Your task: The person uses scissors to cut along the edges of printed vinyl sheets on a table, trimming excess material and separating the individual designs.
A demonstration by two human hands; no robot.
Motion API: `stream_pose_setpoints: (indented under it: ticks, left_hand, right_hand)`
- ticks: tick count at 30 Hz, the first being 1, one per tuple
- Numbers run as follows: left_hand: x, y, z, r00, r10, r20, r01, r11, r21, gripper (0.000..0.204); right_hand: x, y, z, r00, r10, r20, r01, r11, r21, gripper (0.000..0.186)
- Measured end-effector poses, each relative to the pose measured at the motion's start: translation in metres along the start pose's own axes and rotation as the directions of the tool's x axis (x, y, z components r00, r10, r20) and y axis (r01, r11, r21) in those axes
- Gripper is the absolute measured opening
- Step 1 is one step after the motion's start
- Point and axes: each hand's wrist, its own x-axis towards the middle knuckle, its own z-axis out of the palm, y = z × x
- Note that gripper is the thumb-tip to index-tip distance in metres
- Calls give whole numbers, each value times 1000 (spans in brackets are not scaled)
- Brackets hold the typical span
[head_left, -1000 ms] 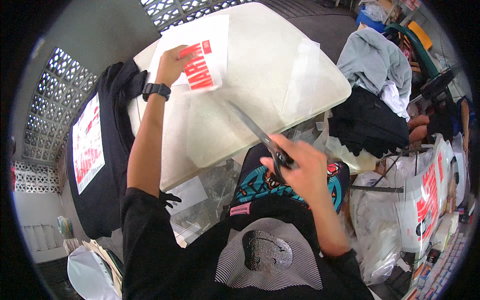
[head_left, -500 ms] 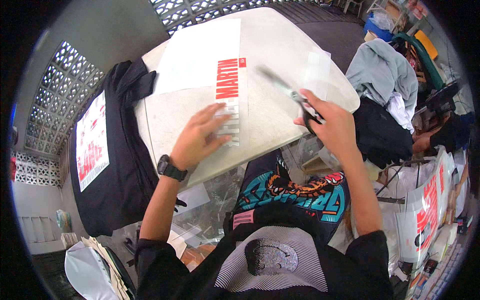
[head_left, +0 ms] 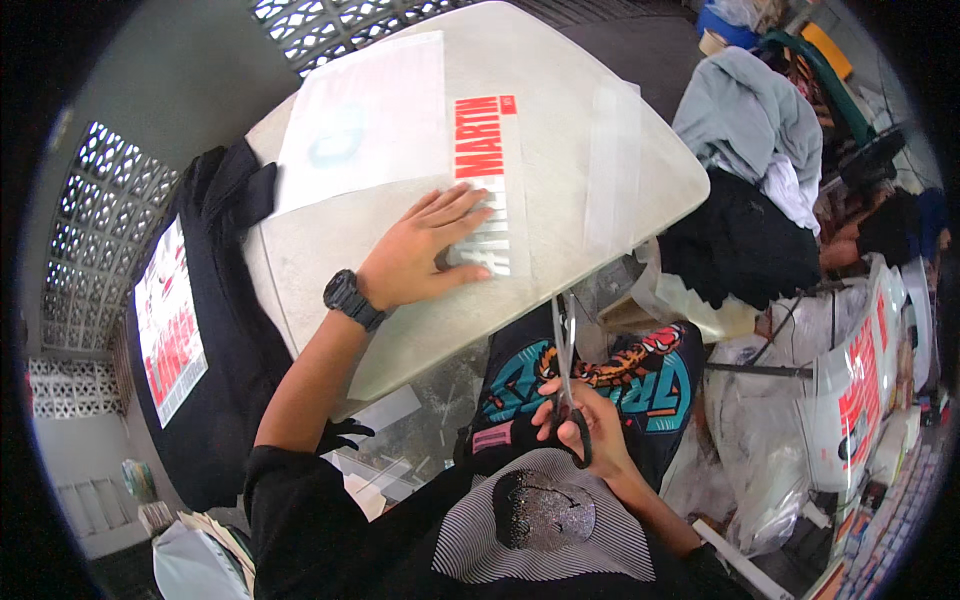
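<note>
Scissors [head_left: 566, 350] are gripped in the right hand [head_left: 580, 430], fingers closed through the handles, blades slightly parted at the near edge of the transfer sheet [head_left: 400, 130]. Sheet is pinned flat on the white table [head_left: 640, 180] by the left hand [head_left: 425, 250], fingers spread.

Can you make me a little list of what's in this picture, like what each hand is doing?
left hand: pressed flat on the transfer sheet, a black watch on the wrist
right hand: holds scissors, blades pointing up at the sheet's near edge
surface: pale table
left of table: black shirt with a printed sheet
right side: pile of clothes
</note>
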Motion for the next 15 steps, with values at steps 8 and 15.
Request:
stream_pose_setpoints:
  ticks: [8, 15]
  left_hand:
    - [-4, 17, 6, 1000, -14, -5, 14, 1000, 3, 68]
    - [-6, 13, -1, 997, -70, 43, 67, 996, 67, 73]
  right_hand:
    - [7, -10, 11, 993, 116, 33, -117, 992, 35, 65]
    - [22, -18, 16, 989, 121, 90, -131, 984, 120, 75]
